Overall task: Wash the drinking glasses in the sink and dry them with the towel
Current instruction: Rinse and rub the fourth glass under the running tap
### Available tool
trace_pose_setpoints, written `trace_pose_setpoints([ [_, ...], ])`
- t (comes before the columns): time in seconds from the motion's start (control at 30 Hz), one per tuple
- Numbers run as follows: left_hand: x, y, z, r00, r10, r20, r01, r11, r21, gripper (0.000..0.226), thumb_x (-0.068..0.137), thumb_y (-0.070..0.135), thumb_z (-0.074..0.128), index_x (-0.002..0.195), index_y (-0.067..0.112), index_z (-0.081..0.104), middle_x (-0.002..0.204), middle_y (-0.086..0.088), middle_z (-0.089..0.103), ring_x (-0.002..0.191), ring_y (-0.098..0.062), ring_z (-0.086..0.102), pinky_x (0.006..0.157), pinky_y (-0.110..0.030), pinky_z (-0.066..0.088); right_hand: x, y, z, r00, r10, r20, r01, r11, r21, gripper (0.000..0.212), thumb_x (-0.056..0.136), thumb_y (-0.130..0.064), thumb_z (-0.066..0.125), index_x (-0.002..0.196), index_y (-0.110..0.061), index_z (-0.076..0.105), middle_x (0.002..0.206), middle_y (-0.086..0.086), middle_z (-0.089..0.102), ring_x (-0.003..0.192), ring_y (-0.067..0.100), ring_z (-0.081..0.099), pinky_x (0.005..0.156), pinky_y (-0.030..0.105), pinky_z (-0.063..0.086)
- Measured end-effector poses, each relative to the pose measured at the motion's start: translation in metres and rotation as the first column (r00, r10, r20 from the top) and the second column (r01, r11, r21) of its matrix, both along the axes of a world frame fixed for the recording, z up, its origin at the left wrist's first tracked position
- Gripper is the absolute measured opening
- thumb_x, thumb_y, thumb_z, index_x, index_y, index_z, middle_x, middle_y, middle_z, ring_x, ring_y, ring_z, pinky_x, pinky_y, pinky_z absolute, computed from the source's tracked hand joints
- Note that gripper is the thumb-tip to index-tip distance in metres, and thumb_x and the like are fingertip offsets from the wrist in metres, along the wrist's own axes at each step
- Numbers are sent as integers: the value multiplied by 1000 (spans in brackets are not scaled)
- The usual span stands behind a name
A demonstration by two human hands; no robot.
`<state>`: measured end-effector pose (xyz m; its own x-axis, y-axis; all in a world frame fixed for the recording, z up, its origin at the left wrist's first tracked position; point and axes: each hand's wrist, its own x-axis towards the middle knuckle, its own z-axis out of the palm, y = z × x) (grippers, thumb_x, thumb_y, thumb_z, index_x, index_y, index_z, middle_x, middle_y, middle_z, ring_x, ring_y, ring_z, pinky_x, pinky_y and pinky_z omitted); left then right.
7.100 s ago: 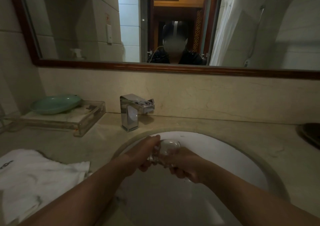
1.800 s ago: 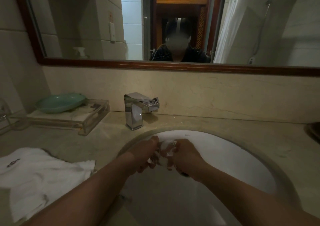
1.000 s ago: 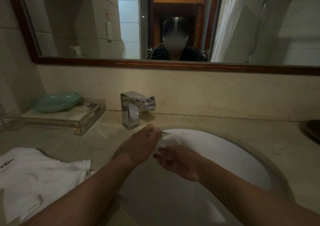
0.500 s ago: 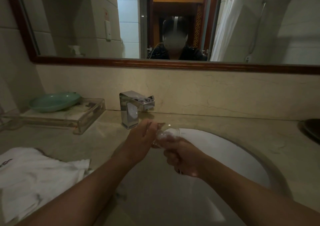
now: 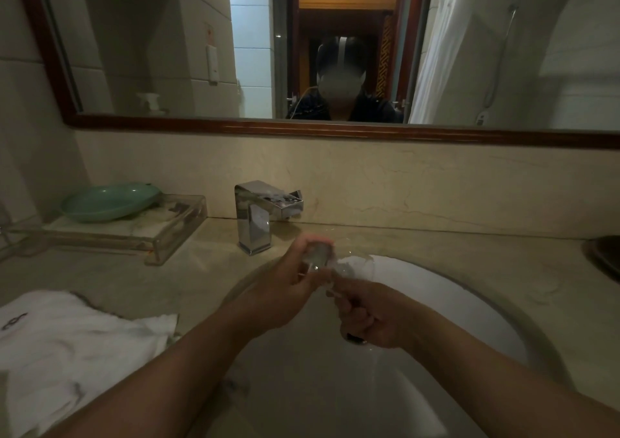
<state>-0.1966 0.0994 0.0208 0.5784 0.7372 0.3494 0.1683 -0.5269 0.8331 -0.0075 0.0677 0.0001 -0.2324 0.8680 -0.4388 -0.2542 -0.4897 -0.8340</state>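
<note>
Drinking glass (image 5: 339, 265) is being held over the white sink (image 5: 469, 303), near its back rim. A wood-framed mirror (image 5: 167, 52) is spanning the wall above the marble counter (image 5: 453, 253). A white towel (image 5: 67, 343) is lying at the left; its dark mark is unreadable. A clear tray (image 5: 161, 233) is carrying a green dish (image 5: 107, 199) beside the chrome faucet (image 5: 258, 216). The left hand (image 5: 285, 293) and the right hand (image 5: 372, 317) are both curling around the glass. Its long axis is running roughly left to right; blur is hiding the mouth.
</note>
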Motion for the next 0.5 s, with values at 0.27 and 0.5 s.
trace_pose_setpoints([
  [0.27, -5, 4, -4, 987, 5, -160, 32, 974, 224, 52, 85, 0, 78, 120, 20, 45, 123, 1, 57, 107, -13, 62, 83, -37, 60, 8, -2, 2, 993, 80, 84, -89, 990, 110, 18, 92, -26, 67, 95, -11, 58, 70, 4, 58, 43, 4, 31, 39, 16, 18],
  [0.5, 1, 1, 5, 997, 71, 37, -40, 845, -533, 47, 94, 62, 57, 119, 23, 68, 107, -14, 75, 87, -31, 73, 66, -37, 59, -18, -5, 3, 732, -282, 620, -130, 836, 534, 21, 99, -32, 53, 92, -26, 72, 75, -4, 72, 66, 19, 67, 59, 38, 57],
])
